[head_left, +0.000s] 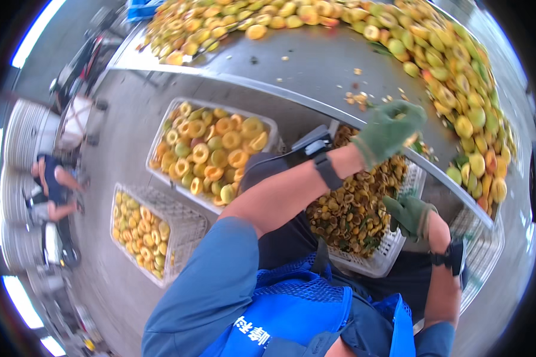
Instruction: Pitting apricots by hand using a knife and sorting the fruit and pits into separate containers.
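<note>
Both of my hands wear green work gloves. My left hand is at the front edge of a metal table, its fingers curled. Yellowish patches show at the fingers, but blur hides whether they grip a piece of fruit. Lower down, my right hand hovers by the right side of a white plastic crate, fingers apart and nothing seen in them. Brown stone-fruit pits and scraps fill that crate between my legs. Halved yellow-green stone fruit, apricot-like, lies heaped along the table's far and right sides.
On the floor to the left stand a white crate of pitted fruit halves and another fruit-filled crate. Pale crates are at the right. Small scraps lie on the tabletop. A seated person is far left, near stacked pale containers.
</note>
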Tool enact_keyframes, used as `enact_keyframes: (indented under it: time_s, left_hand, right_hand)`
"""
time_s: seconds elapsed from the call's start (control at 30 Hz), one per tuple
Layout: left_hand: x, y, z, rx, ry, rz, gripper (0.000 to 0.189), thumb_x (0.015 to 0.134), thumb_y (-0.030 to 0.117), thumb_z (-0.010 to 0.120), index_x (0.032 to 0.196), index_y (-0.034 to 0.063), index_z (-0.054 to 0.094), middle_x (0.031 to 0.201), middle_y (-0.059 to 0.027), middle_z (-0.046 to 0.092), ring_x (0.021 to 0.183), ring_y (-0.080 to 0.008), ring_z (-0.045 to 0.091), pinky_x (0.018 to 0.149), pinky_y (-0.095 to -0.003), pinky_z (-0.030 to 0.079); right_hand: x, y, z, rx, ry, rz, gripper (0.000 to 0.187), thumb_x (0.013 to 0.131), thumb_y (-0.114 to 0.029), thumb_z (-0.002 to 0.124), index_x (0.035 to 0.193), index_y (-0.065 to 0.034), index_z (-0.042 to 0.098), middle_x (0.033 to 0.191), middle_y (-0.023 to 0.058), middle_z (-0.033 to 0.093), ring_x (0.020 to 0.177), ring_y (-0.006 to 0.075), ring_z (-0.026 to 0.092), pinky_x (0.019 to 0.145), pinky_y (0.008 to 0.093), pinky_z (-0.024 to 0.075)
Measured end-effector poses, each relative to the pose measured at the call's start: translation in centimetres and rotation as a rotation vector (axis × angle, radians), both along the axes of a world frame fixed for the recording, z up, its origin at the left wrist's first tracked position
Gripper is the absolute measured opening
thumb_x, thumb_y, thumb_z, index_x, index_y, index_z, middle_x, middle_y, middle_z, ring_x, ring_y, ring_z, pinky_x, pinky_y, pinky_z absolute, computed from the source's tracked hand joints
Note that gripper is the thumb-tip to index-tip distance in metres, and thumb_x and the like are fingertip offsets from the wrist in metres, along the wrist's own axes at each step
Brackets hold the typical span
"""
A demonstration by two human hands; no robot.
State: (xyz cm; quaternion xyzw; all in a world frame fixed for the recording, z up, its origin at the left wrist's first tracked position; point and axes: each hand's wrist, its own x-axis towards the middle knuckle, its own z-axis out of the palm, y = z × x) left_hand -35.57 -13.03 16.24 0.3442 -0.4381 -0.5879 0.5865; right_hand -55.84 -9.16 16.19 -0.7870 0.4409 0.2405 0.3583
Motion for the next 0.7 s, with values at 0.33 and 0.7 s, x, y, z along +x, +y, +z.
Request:
enact_keyframes:
  time_s: [0.33,0.7]
  left_hand:
    - [17.8,7.9,-2.9,-0.461,-1.05,0.796,0.021,0.098,0.013,0.057,0.114,0.0044,0.067,0.105,-0.0037,0.069,0.09,-0.0143,0.067,0.077,-0.0272,0.055]
    - [49.0,16.1,-19.2,0.113,-1.917,0.997,0.031,0.092,0.008,0.052,0.122,0.0045,0.056,0.117,-0.0186,0.062,0.106,-0.0368,0.061,0.089,-0.0406,0.051]
  right_hand:
    - [0.8,0.6,0.6,0.131,0.08,-0.332,0.062,0.092,-0.057,0.047,0.079,-0.0004,0.069,0.052,0.0079,0.056,0.046,0.0188,0.057,0.052,0.034,0.0476]
    - [0.5,1.9,1.8,0.141,0.133,-0.277,0.062,0.094,-0.054,0.046,0.08,0.0019,0.067,0.054,0.009,0.056,0.048,0.0188,0.058,0.052,0.0355,0.0482]
